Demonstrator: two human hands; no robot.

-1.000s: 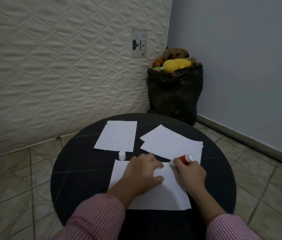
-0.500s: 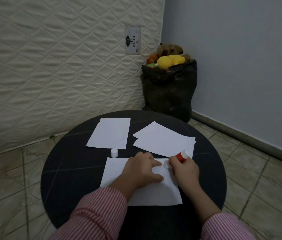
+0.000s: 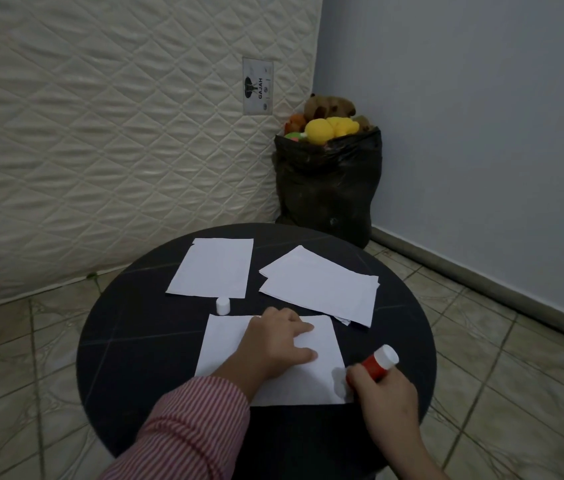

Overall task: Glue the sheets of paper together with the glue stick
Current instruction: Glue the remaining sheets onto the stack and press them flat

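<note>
The glue stick (image 3: 375,366) is being gripped in the right hand (image 3: 388,398), fingers clenched round its red barrel, its tip being pressed at the near right edge of the front sheet (image 3: 270,362); the tip itself is blurred. The sheet is being pinned flat by the left hand (image 3: 275,342), fingers spread, grasping nothing. Judged best: strokes are being kept light and along the edge, running away from the holding hand so the paper is not being dragged or creased, with the corner covered too. The white cap (image 3: 222,305) is standing just beyond the sheet's far left corner. One sheet (image 3: 212,268) and a loose stack (image 3: 322,284) are lying further back on the round dark table (image 3: 128,341), well apart from the strokes. Nothing is blocking the work; the stack's near corner is lying close to the front sheet's far right corner.
</note>
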